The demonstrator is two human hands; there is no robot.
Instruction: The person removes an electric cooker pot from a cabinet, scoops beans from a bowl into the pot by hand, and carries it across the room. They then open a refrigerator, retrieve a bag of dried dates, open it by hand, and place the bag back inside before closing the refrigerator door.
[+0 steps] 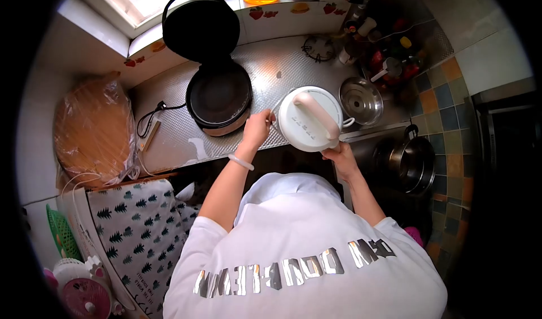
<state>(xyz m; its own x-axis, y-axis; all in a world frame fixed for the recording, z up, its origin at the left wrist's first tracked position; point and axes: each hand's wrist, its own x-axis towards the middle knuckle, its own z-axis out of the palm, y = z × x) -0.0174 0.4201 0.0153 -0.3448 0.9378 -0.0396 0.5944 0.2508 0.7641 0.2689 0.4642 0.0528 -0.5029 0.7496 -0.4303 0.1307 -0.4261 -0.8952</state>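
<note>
Already the black griddle (pixel 219 96) was opened, and over the front edge of the bench (pixel 265 65) the white appliance (pixel 294 124) was gripped by the right hand (pixel 342 158), though whether anything was pinched in the left hand (pixel 258 128), fingers curled, or what remained, couldn't be told.

At my right grip (pixel 340 157) I see a smooth white container (pixel 293 130) that looks like plastic, its pink handle (pixel 317 115) faintly glossy, and just beyond it a bowl (pixel 361 100) of polished, mirror-bright metal. Close by my left grip (pixel 261 125) the griddle (pixel 219 95) is dark and matt, while the bench (pixel 263 56) beneath it has a shiny, dimpled, metallic-looking top. Well left of that grip I make out a wood-grained board (pixel 84 130) under crinkled, glossy clear film (pixel 127 141), and, on the near side, a matt printed cloth (pixel 134 226).
</note>
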